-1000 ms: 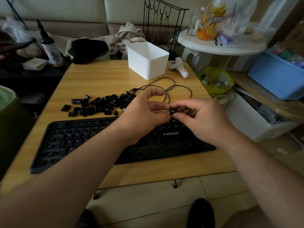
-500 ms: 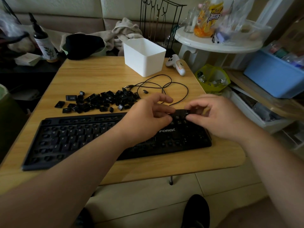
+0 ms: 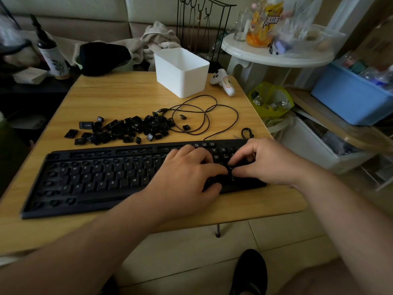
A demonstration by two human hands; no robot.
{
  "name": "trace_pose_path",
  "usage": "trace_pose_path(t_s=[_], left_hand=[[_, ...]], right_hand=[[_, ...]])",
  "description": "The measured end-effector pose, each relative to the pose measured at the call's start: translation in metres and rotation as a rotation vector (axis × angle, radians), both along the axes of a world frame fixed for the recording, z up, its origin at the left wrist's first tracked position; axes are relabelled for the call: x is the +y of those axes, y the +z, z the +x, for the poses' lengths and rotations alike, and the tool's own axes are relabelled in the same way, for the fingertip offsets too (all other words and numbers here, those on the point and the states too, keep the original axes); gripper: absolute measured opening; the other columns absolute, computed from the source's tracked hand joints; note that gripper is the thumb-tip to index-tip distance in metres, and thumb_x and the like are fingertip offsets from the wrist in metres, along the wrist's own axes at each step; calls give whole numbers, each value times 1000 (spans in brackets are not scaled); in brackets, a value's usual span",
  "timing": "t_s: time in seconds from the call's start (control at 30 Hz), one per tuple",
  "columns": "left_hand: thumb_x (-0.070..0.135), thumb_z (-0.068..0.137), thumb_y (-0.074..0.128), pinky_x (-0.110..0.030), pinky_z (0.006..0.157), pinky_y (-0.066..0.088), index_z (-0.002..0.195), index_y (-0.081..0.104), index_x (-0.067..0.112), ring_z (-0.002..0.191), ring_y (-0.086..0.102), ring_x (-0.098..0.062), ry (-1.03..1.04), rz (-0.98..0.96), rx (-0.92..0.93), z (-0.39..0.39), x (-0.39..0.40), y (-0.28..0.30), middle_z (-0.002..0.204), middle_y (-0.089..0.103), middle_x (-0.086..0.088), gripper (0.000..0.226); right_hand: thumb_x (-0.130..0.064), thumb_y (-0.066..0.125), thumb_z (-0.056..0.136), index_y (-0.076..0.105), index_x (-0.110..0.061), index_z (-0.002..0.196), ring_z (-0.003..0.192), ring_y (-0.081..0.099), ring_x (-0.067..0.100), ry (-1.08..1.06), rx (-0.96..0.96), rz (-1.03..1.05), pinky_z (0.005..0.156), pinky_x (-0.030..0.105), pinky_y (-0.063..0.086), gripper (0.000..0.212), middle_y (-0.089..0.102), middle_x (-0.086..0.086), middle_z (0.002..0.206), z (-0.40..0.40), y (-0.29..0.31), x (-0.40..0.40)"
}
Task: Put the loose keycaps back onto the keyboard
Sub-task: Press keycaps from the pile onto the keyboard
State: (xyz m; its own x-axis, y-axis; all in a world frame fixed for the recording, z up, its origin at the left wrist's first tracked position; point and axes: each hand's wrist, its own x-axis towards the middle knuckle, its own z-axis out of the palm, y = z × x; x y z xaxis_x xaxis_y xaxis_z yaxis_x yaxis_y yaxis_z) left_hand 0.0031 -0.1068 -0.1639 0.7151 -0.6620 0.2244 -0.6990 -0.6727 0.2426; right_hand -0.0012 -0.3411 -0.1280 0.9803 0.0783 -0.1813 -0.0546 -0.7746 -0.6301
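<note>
Your left hand (image 3: 187, 173) and right hand (image 3: 265, 162) both rest on the right end of the keyboard (image 3: 95, 179), fingertips meeting over the numpad. Can't tell whether either is pinching a cap. Legible keys: QWERTY letters, Page Up, Num Lock. Loose keycaps (image 3: 125, 129) are piled on the table (image 3: 119, 96) behind the keyboard, beside the cable (image 3: 204, 116). Snack bag (image 3: 265, 22) lettering is blurred.

Bare forearms without sleeves, no rings or watch; a black shoe (image 3: 251, 273) below
</note>
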Motion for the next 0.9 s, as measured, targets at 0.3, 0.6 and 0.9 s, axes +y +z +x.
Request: trace_pose_path(t_s=[0.3,0.6,0.9], left_hand=[[67,93,43,-43,97,42,143,53,51,116,44,-18,-27,84,-67,-4,-1,-4,123,50,9,53],[66,93,42,-41,97,38,143,54,47,120,44,-18,-25,87,-57,-2,-1,-6,129,51,10,55],[66,94,45,-44,100,37,142,54,51,125,44,-19,-59,117,-76,-3,0,-6,135,49,11,51]], right_hand=[[-21,84,82,81,-35,80,65,58,-10,16,68,-67,63,22,43,14,65,-28,67,3,9,4],[-27,76,93,78,-44,91,87,55,-3,59,-34,-176,75,19,41,17,59,-24,88,2,7,13],[-25,76,93,79,-34,88,72,59,5,-32,1,-161,63,23,42,11,66,-12,76,0,1,16]])
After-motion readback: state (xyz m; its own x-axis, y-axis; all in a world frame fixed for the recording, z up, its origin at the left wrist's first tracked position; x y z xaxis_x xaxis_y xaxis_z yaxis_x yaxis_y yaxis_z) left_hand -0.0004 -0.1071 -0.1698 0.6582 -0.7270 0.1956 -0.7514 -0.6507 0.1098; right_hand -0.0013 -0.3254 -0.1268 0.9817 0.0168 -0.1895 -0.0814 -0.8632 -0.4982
